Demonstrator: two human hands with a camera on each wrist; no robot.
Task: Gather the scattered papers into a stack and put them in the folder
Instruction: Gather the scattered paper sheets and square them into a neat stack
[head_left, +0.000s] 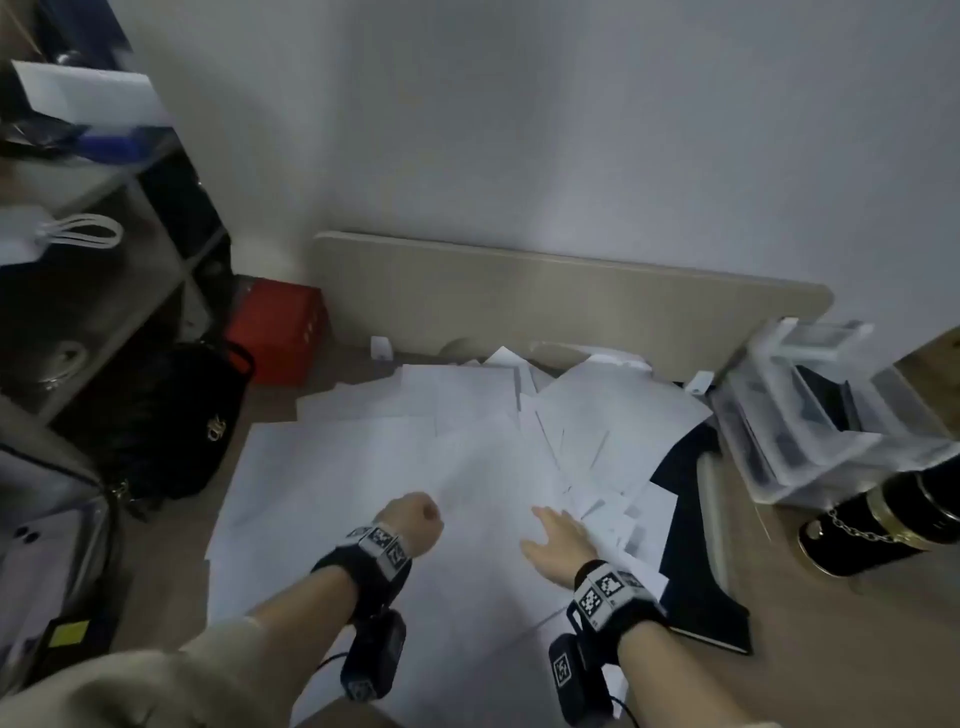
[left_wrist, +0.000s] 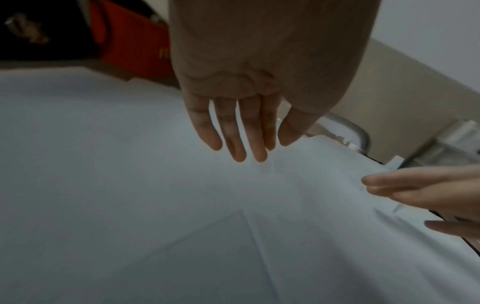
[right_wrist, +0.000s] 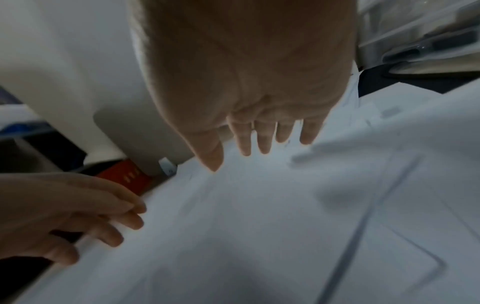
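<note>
Down on the wooden floor (head_left: 810, 654), white papers (head_left: 363, 467) lie strewn in a loose overlapping spread that reaches back to a beige board (head_left: 545, 296) leaning against the wall. Both hands hang just above the sheets. From overhead the left hand (head_left: 413, 522) looks balled up, yet its own wrist camera shows the fingers (left_wrist: 231, 133) straight and lightly spread, pointing down at the paper, so its grip is wide and holds nothing. The right hand (head_left: 558, 543) is flat, palm down, fingers (right_wrist: 262, 135) extended over the right part of the spread, its grip likewise wide and holding nothing (whether the fingertips touch the paper I cannot tell). A dark folder (head_left: 701, 587) lies partly under the papers' right edge. Nearby stand a clear plastic bin (head_left: 810, 415), a black cylindrical bag (head_left: 872, 525) with a chain, a black handbag (head_left: 171, 421) and a red box (head_left: 278, 327).
</note>
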